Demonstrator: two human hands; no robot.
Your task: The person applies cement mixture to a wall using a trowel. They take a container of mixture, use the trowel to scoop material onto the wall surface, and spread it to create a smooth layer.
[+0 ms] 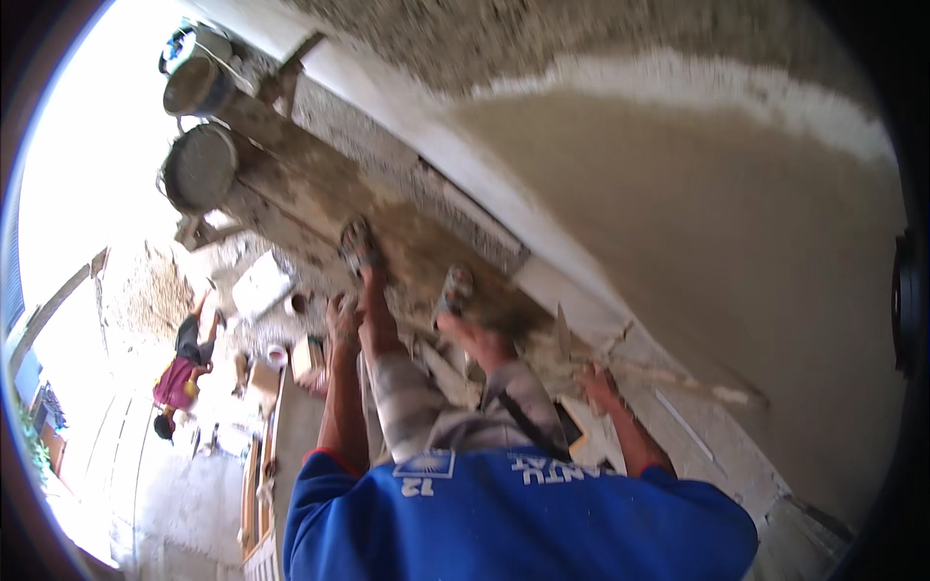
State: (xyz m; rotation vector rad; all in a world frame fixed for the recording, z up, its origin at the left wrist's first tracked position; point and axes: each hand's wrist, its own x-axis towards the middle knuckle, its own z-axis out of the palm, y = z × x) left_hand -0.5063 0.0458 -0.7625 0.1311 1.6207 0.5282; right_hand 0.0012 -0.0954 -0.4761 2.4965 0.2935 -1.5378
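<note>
My left hand (pixel 344 318) hangs beside my left leg, fingers curled; what it holds, if anything, is too small and blurred to make out. Out to the right, my right hand (pixel 598 387) is closed around what looks like the handle of a trowel (pixel 563 334), whose pointed grey blade shows just beyond the fingers. My sandalled feet stand on a mortar-stained plank (pixel 407 232). To the right rises a wall (pixel 668 194), smooth and damp-looking below a rough, darker band.
Along the plank's far end stand a bucket of grey mortar (pixel 201 167), a second bucket (pixel 197 85) and a third container (pixel 199 44). Well below on the left, a person in a dark red shirt (pixel 176 383) is near a sand heap (pixel 145 290). Boards (pixel 254 484) lie lower left.
</note>
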